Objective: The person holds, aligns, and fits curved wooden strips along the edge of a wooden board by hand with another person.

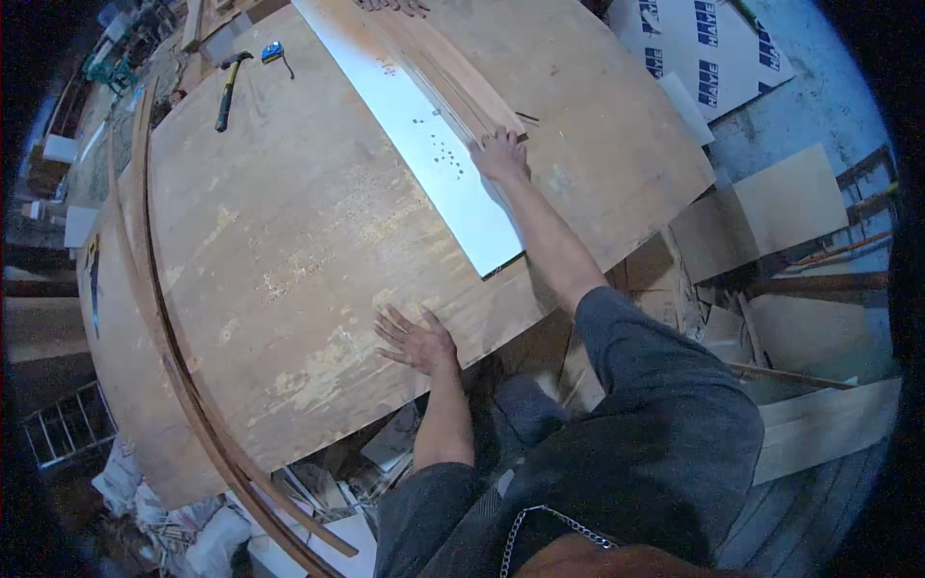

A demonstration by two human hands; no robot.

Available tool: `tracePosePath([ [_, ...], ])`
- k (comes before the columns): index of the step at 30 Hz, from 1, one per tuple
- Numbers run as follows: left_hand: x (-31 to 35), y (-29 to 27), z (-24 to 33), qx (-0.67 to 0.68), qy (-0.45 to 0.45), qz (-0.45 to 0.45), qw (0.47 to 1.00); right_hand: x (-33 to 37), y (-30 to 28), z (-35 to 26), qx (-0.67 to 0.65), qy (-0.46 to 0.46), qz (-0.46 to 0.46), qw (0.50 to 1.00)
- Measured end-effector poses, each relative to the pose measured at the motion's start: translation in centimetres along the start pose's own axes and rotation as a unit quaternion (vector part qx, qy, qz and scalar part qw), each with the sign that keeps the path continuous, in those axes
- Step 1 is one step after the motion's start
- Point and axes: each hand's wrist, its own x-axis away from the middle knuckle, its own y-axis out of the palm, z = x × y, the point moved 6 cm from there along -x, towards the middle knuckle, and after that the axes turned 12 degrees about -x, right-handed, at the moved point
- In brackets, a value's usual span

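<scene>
My L hand (424, 345) is nearest, palm down on the table (318, 212) w/ fingers spread wide & nothing held. Fwd & to the R of it lies the white board (467, 207), dark specks on top, running up past my R hand (501, 157), whose fingers are bent over the near end of the wood strips (461, 67) alongside the board, tho can't tell if they're gripping or just resting. Farther off, well L of my R fingers, are the hammer (225, 104) & blue tape measure (273, 52), w/ another person's hand (395, 6) beyond at the strips' far end.
</scene>
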Motion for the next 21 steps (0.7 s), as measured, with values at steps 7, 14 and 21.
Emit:
tracePosePath([
  [7, 0.1, 0.4, 0.0, -0.016, -0.003, 0.008, 1.000, 1.6, -0.1, 2.5, -0.029, 0.028, -0.094, 0.995],
  [14, 0.2, 0.4, -0.2, -0.016, -0.008, 0.001, 1.000, 3.4, -0.8, 2.8, -0.078, 0.021, -0.090, 0.993],
  [21, 0.5, 0.7, 0.3, 0.002, -0.006, 0.021, 1.000, 4.8, -1.0, 4.3, -0.046, 0.023, -0.086, 0.995],
])
